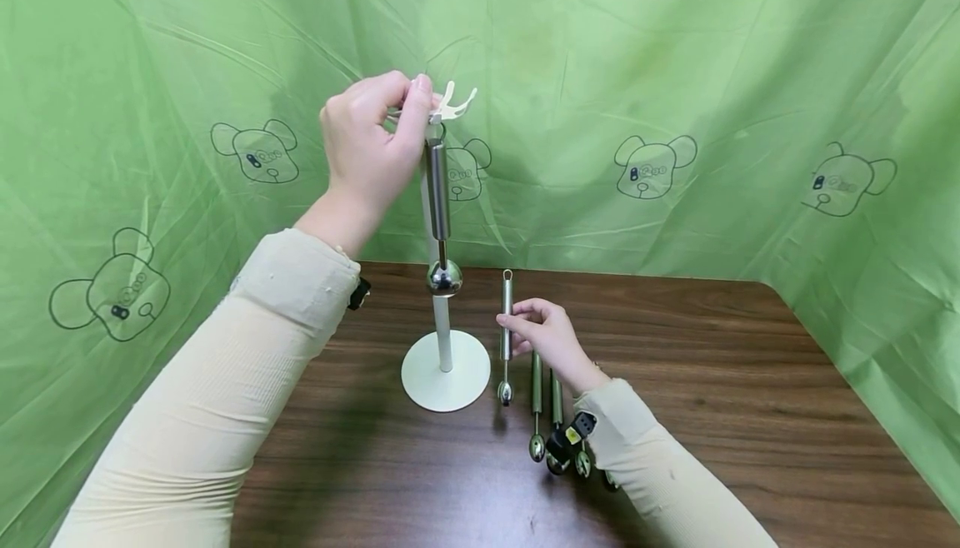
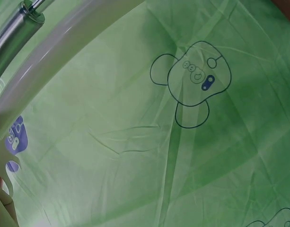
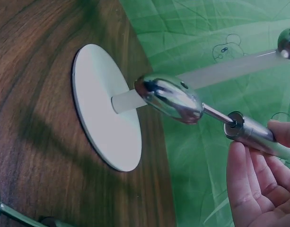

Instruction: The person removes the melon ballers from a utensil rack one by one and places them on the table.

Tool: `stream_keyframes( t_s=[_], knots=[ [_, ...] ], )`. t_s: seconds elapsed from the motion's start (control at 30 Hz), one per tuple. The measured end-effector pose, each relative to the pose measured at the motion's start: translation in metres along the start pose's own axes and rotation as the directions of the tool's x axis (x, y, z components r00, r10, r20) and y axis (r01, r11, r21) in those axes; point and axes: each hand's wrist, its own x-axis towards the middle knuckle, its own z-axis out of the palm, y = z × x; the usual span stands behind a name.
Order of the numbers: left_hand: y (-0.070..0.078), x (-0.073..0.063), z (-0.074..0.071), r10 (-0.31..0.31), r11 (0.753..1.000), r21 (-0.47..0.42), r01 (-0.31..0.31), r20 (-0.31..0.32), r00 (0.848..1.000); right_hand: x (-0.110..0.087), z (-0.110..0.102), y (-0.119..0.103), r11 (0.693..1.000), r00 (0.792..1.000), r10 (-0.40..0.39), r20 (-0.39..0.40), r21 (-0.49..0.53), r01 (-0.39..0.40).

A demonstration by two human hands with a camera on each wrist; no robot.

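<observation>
My left hand (image 1: 371,132) is at the top of a white stand (image 1: 423,394), its thumb and fingers pinching the stand by its pale hooks (image 1: 459,107). From one hook a steel melon baller (image 1: 438,190) with a round head hangs by its ring, below my left fingertips. My right hand (image 1: 551,336) holds a second melon baller (image 1: 507,291) by the handle, between thumb and fingers. This one is upright above the table, ring end up, just right of the stand's base. The right wrist view shows its shiny oval head (image 3: 171,99) overlapping the stand's post.
Several more melon ballers (image 1: 537,402) lie on the brown wooden table (image 1: 705,365), partly hidden under my right wrist. Green cloth (image 1: 555,48) with bear-face drawings surrounds the table at the back and sides.
</observation>
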Motion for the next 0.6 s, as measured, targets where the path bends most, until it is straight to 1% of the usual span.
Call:
stream_keyframes(
  t_s=[0.17,0.6],
  knots=[
    [0.0,0.0,0.001,-0.003,1.0,0.001,0.003,-0.003,1.0,0.003,0.0,0.006,1.0,1.0,0.013,-0.004,-0.023,-0.013],
    [0.0,0.0,0.001,-0.012,1.0,0.004,0.012,-0.008,1.0,0.014,-0.003,0.013,0.991,0.999,0.048,-0.015,-0.126,-0.049]
  ],
)
